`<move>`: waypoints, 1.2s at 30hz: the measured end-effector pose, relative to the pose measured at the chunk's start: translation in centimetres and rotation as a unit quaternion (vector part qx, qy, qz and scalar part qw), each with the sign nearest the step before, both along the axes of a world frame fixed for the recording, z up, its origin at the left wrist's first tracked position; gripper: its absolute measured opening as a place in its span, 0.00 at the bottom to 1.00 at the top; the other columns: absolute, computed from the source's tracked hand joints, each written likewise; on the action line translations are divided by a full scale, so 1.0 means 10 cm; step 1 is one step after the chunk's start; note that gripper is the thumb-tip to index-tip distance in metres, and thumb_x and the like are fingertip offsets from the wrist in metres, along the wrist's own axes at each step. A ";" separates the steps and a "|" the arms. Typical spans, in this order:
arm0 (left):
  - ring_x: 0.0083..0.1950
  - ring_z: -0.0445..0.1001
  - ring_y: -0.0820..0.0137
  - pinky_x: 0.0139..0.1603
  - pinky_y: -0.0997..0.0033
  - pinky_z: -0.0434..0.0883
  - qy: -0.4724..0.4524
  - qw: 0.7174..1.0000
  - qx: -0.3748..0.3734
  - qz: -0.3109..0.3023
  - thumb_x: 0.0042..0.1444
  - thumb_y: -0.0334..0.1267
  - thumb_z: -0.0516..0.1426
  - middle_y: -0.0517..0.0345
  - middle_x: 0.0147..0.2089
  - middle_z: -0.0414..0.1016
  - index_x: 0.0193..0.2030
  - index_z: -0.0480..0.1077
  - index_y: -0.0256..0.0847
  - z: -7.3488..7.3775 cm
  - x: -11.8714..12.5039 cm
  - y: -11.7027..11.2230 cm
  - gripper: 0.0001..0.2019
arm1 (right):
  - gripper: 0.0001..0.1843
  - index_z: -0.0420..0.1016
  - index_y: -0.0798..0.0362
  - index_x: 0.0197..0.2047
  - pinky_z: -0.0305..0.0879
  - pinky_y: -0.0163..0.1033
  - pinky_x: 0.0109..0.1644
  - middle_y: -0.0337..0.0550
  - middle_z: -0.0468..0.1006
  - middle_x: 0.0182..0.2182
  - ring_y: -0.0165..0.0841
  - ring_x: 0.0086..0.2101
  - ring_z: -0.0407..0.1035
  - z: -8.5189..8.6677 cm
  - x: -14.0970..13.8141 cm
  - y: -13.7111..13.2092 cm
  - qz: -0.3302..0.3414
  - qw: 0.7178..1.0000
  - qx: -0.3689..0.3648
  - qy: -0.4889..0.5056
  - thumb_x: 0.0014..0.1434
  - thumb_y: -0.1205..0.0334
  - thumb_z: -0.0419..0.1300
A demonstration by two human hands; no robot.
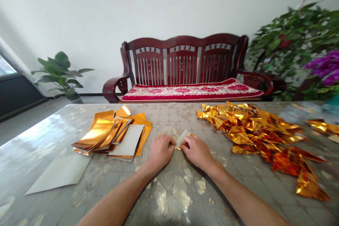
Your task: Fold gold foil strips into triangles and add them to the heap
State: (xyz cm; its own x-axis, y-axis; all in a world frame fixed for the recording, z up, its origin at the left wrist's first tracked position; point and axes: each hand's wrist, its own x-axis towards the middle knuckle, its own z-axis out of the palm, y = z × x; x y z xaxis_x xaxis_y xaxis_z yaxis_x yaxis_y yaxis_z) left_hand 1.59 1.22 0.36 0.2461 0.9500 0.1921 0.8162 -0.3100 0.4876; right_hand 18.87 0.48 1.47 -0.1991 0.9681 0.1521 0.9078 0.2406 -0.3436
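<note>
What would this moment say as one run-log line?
Left hand | right hand | both pinch small white-backed gold foil paper | beside crumpled gold foil heap

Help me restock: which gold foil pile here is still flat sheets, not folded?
The stack of flat gold foil sheets beside the left hand, with white backing showing; the heap on the right is crumpled, folded pieces.

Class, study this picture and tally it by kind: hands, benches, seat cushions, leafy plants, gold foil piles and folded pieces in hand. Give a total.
Hands: 2 (left hand, right hand)
Wooden benches: 1 (dark red wooden bench)
Seat cushions: 1 (red patterned cushion)
Leafy plants: 2 (left plant, right plant)
Gold foil piles: 3 (flat stack, crumpled heap, far-right strip)
Folded pieces in hand: 1 (folded foil piece)
Total: 10
</note>
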 end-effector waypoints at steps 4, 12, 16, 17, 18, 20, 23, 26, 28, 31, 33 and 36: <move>0.43 0.74 0.67 0.46 0.70 0.67 -0.056 0.998 -0.005 0.004 0.52 0.23 0.54 0.58 0.37 0.78 0.37 0.75 0.41 -0.06 -0.07 0.01 0.12 | 0.06 0.74 0.50 0.31 0.51 0.37 0.35 0.39 0.79 0.32 0.34 0.36 0.69 -0.01 0.01 0.00 0.004 1.000 0.005 -0.008 0.60 0.63 0.58; 0.44 0.72 0.68 0.49 0.70 0.66 -0.016 0.997 0.051 -0.048 0.54 0.20 0.51 0.59 0.38 0.77 0.37 0.78 0.44 -0.02 -0.13 -0.20 0.18 | 0.06 0.74 0.50 0.30 0.50 0.37 0.36 0.39 0.78 0.31 0.33 0.36 0.68 -0.02 0.01 0.00 0.004 1.000 0.000 0.010 0.59 0.63 0.59; 0.46 0.72 0.67 0.50 0.68 0.66 0.014 0.998 0.041 -0.047 0.56 0.22 0.51 0.57 0.40 0.77 0.40 0.79 0.45 -0.03 -0.11 -0.22 0.18 | 0.06 0.74 0.50 0.30 0.51 0.36 0.36 0.38 0.78 0.31 0.33 0.36 0.68 -0.03 0.02 -0.01 0.008 1.000 0.004 0.028 0.59 0.64 0.59; 0.46 0.72 0.66 0.50 0.67 0.66 0.019 0.998 0.038 -0.047 0.56 0.22 0.51 0.57 0.41 0.77 0.41 0.79 0.45 -0.03 -0.11 -0.21 0.18 | 0.06 0.74 0.50 0.30 0.51 0.36 0.36 0.38 0.78 0.31 0.32 0.36 0.68 -0.03 0.03 -0.01 0.009 0.999 0.005 0.032 0.59 0.64 0.59; 0.46 0.72 0.66 0.50 0.67 0.66 0.022 0.998 0.034 -0.047 0.56 0.22 0.51 0.57 0.41 0.78 0.41 0.79 0.45 -0.03 -0.11 -0.21 0.19 | 0.06 0.74 0.50 0.30 0.51 0.36 0.36 0.37 0.78 0.31 0.32 0.36 0.67 -0.04 0.04 0.00 0.012 0.999 0.006 0.035 0.59 0.64 0.59; 0.46 0.72 0.66 0.51 0.67 0.66 0.025 0.998 0.025 -0.046 0.55 0.22 0.51 0.57 0.41 0.78 0.41 0.79 0.45 -0.02 -0.11 -0.21 0.19 | 0.05 0.74 0.50 0.31 0.52 0.36 0.36 0.37 0.78 0.31 0.32 0.36 0.67 -0.05 0.05 0.01 0.024 0.999 0.004 0.042 0.59 0.63 0.59; 0.47 0.73 0.66 0.52 0.67 0.66 0.024 0.998 0.016 -0.048 0.55 0.22 0.50 0.57 0.41 0.78 0.41 0.79 0.45 0.00 -0.11 -0.21 0.19 | 0.06 0.75 0.49 0.31 0.53 0.35 0.38 0.36 0.77 0.32 0.32 0.36 0.67 -0.07 0.08 0.02 0.046 0.997 -0.003 0.061 0.59 0.62 0.60; 0.47 0.73 0.66 0.52 0.67 0.66 0.026 0.998 0.017 -0.049 0.55 0.22 0.51 0.57 0.41 0.78 0.41 0.79 0.45 0.01 -0.12 -0.21 0.19 | 0.05 0.76 0.49 0.31 0.54 0.35 0.39 0.36 0.77 0.32 0.32 0.37 0.67 -0.09 0.10 0.03 0.058 0.995 -0.008 0.079 0.59 0.61 0.61; 0.47 0.72 0.66 0.51 0.67 0.66 0.034 0.998 0.021 -0.050 0.56 0.22 0.51 0.57 0.42 0.78 0.42 0.79 0.46 0.00 -0.12 -0.22 0.19 | 0.05 0.76 0.49 0.31 0.54 0.35 0.40 0.36 0.77 0.32 0.32 0.37 0.67 -0.09 0.11 0.04 0.059 0.995 -0.010 0.084 0.59 0.60 0.62; 0.48 0.72 0.65 0.51 0.66 0.65 0.043 0.997 0.025 -0.057 0.56 0.23 0.51 0.57 0.42 0.78 0.43 0.79 0.47 0.00 -0.12 -0.23 0.19 | 0.06 0.76 0.49 0.30 0.54 0.35 0.39 0.36 0.78 0.32 0.32 0.37 0.67 -0.10 0.10 0.04 0.052 0.995 -0.007 0.087 0.59 0.60 0.61; 0.48 0.72 0.65 0.51 0.66 0.65 0.042 0.997 0.022 -0.063 0.56 0.23 0.51 0.57 0.43 0.78 0.44 0.79 0.48 0.00 -0.13 -0.24 0.20 | 0.06 0.76 0.49 0.30 0.54 0.35 0.39 0.36 0.78 0.31 0.32 0.37 0.67 -0.10 0.10 0.03 0.048 0.995 -0.007 0.087 0.59 0.60 0.61; 0.48 0.71 0.66 0.51 0.66 0.64 0.034 0.996 0.025 -0.074 0.54 0.22 0.50 0.58 0.44 0.77 0.44 0.79 0.49 0.02 -0.13 -0.25 0.22 | 0.06 0.76 0.49 0.30 0.54 0.35 0.38 0.36 0.78 0.31 0.32 0.36 0.67 -0.10 0.10 0.03 0.049 0.995 -0.011 0.087 0.58 0.60 0.61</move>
State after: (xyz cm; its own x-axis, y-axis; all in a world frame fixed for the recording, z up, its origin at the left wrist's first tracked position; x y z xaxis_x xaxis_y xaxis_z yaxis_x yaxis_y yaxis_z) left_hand 0.26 -1.26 0.52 0.3975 0.8918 0.2161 0.7905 -0.4524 0.4129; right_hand 19.90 0.82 0.48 -0.2655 0.9486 0.1724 0.8067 0.3165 -0.4991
